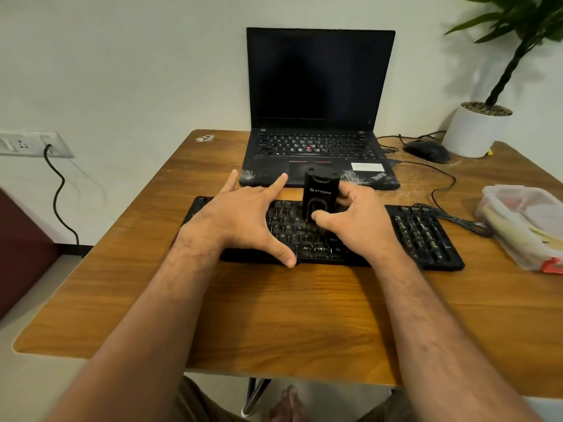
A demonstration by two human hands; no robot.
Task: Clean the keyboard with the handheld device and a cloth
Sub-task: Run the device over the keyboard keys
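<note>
Fingers of my left hand (243, 220) lie spread and straight over the left part of the keyboard (426, 236), thumb at its near edge, I judge to steady it on the bench (274, 315). To the right, my right hand (362, 226) has its grip closed round the handheld device (321, 193), held upright with its lower end down on the middle keys, thumb on its front. Behind sits an open laptop (320, 86). No cloth shows.
</note>
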